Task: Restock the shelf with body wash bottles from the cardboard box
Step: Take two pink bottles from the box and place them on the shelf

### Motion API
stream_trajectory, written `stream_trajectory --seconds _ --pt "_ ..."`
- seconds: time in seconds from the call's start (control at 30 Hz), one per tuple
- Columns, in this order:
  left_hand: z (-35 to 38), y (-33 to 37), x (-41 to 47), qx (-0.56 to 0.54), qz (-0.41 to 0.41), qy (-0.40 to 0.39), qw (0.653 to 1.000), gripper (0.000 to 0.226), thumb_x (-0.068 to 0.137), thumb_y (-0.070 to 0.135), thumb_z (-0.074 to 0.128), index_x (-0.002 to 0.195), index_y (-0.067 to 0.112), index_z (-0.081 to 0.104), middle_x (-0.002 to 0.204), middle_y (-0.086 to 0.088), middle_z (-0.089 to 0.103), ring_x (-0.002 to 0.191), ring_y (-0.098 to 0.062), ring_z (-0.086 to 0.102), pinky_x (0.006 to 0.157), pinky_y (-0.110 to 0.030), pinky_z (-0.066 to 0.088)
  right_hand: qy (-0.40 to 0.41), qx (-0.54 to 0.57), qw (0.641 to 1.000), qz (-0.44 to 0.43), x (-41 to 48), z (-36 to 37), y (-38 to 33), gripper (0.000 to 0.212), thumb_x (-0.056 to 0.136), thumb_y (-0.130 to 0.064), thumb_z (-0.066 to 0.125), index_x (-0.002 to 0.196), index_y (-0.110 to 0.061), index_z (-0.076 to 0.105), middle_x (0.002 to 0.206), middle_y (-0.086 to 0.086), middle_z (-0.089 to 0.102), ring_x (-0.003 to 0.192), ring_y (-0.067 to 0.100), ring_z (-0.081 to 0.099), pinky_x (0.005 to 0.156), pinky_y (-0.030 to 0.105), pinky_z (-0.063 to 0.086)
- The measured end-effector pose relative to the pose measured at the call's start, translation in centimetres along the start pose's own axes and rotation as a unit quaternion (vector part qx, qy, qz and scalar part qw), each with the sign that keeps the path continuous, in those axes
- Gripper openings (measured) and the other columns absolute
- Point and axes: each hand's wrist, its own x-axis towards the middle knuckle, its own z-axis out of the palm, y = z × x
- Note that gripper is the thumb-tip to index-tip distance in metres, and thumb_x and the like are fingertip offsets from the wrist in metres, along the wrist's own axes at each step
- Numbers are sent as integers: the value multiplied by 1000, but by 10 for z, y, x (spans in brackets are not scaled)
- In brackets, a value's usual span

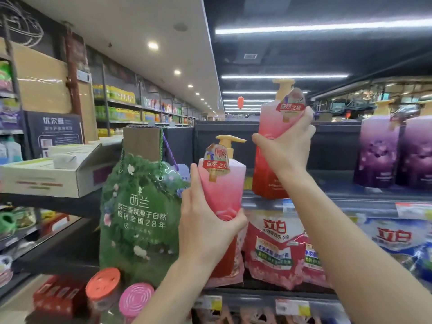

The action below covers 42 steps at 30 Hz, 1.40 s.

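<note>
Both hands are full: my left hand [205, 225] curls round the lower pink bottle [222, 183]; at one o'clock from it, my right hand [282, 148] clasps the upper pink bottle [271, 122].

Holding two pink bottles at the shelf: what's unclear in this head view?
- left pink bottle: lower body covered by the left hand, head view.
- right pink bottle: the right hand wraps its middle; whether its base touches the shelf is unclear.
- purple bottles: blurred; the outer one cut by the right edge.
- price tags: too blurred to read.
</note>
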Motion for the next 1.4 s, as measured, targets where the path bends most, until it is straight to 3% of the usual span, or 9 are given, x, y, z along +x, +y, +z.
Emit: stream_trajectory --seconds 0.17,0.27,0.37,0.53,0.73,0.87,1.03,1.2,1.4 --pt "20 -3 16 -7 0 -7 1000 129 63 53 83 157 47 -6 138 21 34 126 -8 42 104 -29 40 -5 -19 1000 1 32 31 25 121 64 -40 87 155 -21 9 132 13 38 119 36 50 100 51 48" --pt "31 -2 23 -15 -3 -14 1000 129 65 52 84 157 47 -8 127 25 29 107 6 32 92 -19 33 -7 -50 999 0 40 45 42 121 67 -41 86 156 -20 5 131 15 39 118 38 49 99 53 47" --pt "40 -2 27 -30 3 -13 999 131 64 52 84 155 50 -10 124 26 28 113 4 37 91 -19 37 -2 -74 997 2 45 54 58 118 68 -41 85 155 -20 8 126 15 41 114 38 50 96 54 49" --pt "52 -1 32 -47 3 -6 999 131 63 52 84 155 51 -9 129 28 29 112 8 39 78 -4 31 7 -90 996 19 52 62 74 117 69 -46 82 155 -17 9 127 16 42 113 39 51 94 54 49" --pt "61 8 37 -43 15 1 999 130 64 52 85 154 52 -8 127 28 28 108 9 38 88 -17 40 -2 -87 996 8 55 74 85 118 72 -51 78 157 -17 4 127 16 42 113 34 50 90 53 52" --pt "62 13 42 -31 10 4 999 130 65 51 85 157 47 -6 123 28 28 103 21 38 73 -3 35 -12 -86 996 10 55 75 88 119 74 -52 79 158 -18 3 130 16 42 116 34 49 92 51 52" --pt "64 23 63 -42 2 21 999 128 66 46 88 161 37 1 125 18 35 103 9 36 69 8 31 -33 -92 995 20 56 73 88 126 73 -63 77 158 -16 -2 134 18 40 120 39 47 95 53 48" --pt "67 40 103 -49 1 43 998 121 68 49 85 160 35 7 129 11 40 99 2 38 67 -2 30 -91 -83 991 43 61 64 89 129 73 -64 77 157 -27 -14 143 18 32 128 41 42 102 57 43" --pt "68 49 162 -51 9 70 996 119 65 45 84 158 30 11 141 2 41 121 -15 44 96 -29 41 -157 -58 984 67 59 53 98 129 77 -52 81 154 -36 -22 146 21 30 131 43 42 105 56 40"
